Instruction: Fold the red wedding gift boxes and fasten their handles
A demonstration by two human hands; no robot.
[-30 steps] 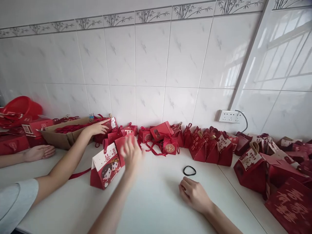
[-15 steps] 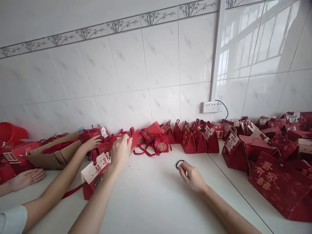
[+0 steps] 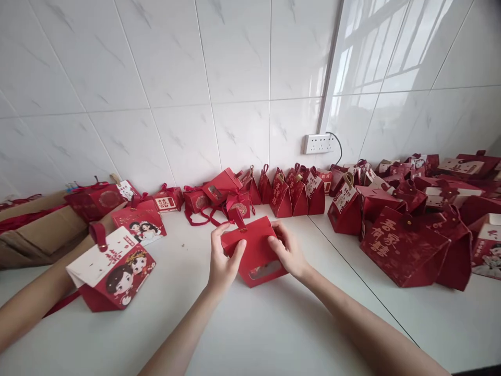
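Note:
Between my two hands is a red gift box (image 3: 256, 248) with a clear window low on its near face and a ribbon loop at its top. My left hand (image 3: 227, 256) grips the box's left side, thumb on the near face. On the right side my right hand (image 3: 287, 248) holds it the same way, fingers partly hidden behind. Farther left stands a white-topped gift box (image 3: 113, 271) with two cartoon faces. Just beyond my hands lie red boxes with ribbons (image 3: 237, 204).
A co-worker's arm (image 3: 35, 303) reaches in at the left, beside a cardboard carton (image 3: 35, 235) of red ribbon. Triangular red boxes (image 3: 282, 196) line the wall under a power strip (image 3: 319, 143). Many more red boxes (image 3: 407, 245) crowd the right side.
My left hand has brought the red box from the left to the middle, and my right hand has taken hold of it too. The black ring by my right hand is out of sight. The view has tipped down.

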